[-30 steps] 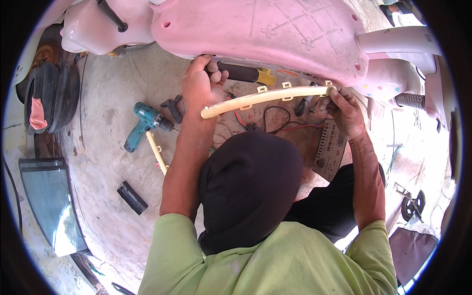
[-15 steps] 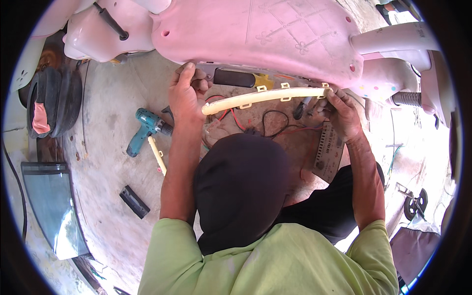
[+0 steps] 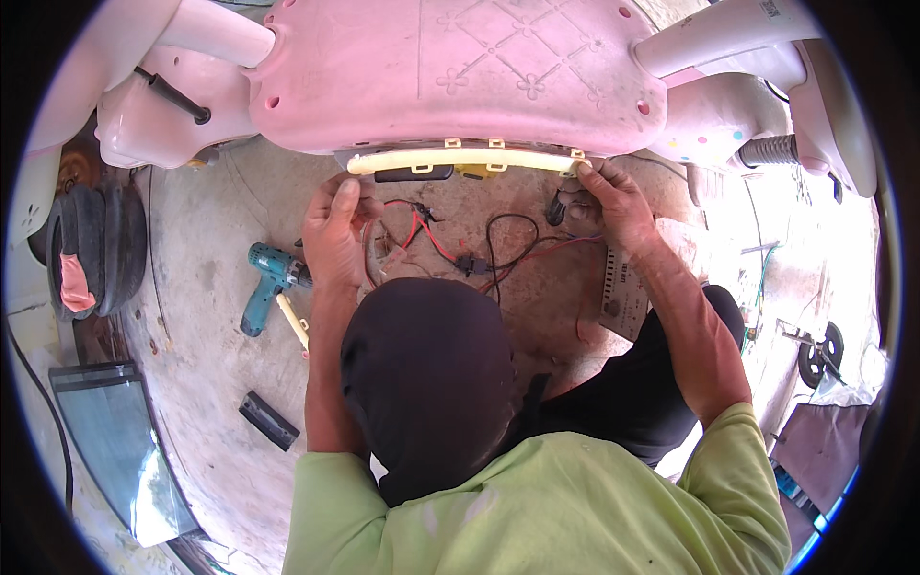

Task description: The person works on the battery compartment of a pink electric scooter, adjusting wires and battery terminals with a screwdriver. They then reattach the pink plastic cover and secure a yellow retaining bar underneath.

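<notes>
A long, curved cream plastic trim strip with small clip tabs lies level along the lower edge of a pink scooter's body panel. My right hand pinches its right end between thumb and fingers. Just below the strip's left end is my left hand, its fingers curled in; whether they touch the strip or hold something small is hidden. Partly behind the strip are a black bar-shaped part and something yellow.
Red and black wires trail across the floor beside a printed box. Left of my arm lie a teal cordless drill, a shorter cream strip and a black part. Black tyres and a glass panel stand farther left.
The strip has risen from a slant to nearly level against the pink panel's lower edge. My left hand has moved down, away from the panel, to below the strip's left end.
</notes>
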### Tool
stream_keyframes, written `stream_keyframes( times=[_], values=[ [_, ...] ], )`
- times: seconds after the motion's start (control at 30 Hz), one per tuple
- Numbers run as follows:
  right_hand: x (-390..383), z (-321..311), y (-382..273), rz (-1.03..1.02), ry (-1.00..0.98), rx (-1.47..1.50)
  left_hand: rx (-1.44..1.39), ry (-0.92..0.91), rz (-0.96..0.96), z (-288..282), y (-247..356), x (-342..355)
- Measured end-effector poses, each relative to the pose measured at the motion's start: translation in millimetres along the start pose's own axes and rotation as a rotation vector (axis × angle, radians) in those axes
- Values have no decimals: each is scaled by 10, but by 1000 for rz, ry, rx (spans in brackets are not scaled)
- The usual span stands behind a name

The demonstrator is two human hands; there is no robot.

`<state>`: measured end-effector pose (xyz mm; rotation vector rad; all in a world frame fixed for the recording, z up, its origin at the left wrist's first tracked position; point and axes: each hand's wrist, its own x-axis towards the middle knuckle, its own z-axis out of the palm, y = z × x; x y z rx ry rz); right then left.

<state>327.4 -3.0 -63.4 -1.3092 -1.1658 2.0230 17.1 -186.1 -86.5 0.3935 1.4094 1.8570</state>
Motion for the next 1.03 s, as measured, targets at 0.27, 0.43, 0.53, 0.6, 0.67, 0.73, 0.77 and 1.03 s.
stream_keyframes(
  times=[0.27, 0.43, 0.53, 0.6, 0.67, 0.73, 0.77, 1.03],
  values=[
    [85, 72, 134, -29, -8, -80, 246, 139, -6, 116, 5, 194],
    [55, 163, 152, -92, 41, -202, 371, 166, 74, 191, 88, 265],
    [30, 160, 185, -165, 50, -225, 441, 145, 76, 167, 105, 287],
    [16, 130, 220, -226, 43, -234, 486, 109, 66, 154, 125, 334],
    [-7, 108, 250, -286, 36, -249, 475, 90, 72, 125, 118, 373],
    [-63, 165, 199, -277, 53, -267, 458, 80, 81, 102, 87, 395],
    [-85, 190, 186, -272, 61, -276, 447, 84, 88, 82, 62, 399],
    [50, 70, 172, -225, 32, -310, 480, 103, 85, 148, 52, 397]
  ],
)
